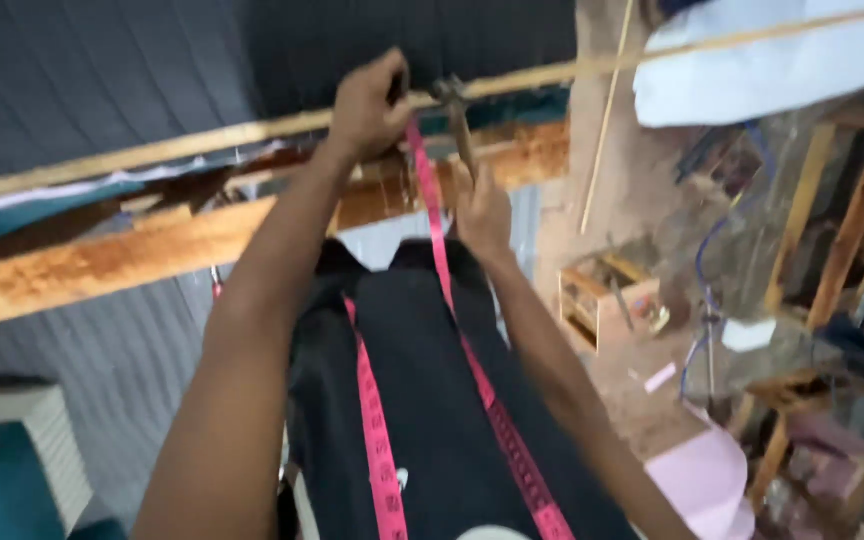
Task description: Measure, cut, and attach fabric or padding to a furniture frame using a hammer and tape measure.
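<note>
At twelve o'clock of the view, over the dark ribbed fabric (102,80) on its wooden frame rail (152,245), the left hand (367,108) pinches the pink measuring tape (430,200) against a thin wooden strip (252,130), while the right hand (482,215) closes around a hammer (460,125) just beside it. A misjudged blow could strike the left fingers, since they sit so near the hammer's head. The tape, trailing toward six o'clock, could also slip and shift the mark.

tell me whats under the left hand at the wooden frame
Under the left hand a pink measuring tape runs down over a long wooden frame rail and dark ribbed fabric. Its grip hides the tape's end.
</note>
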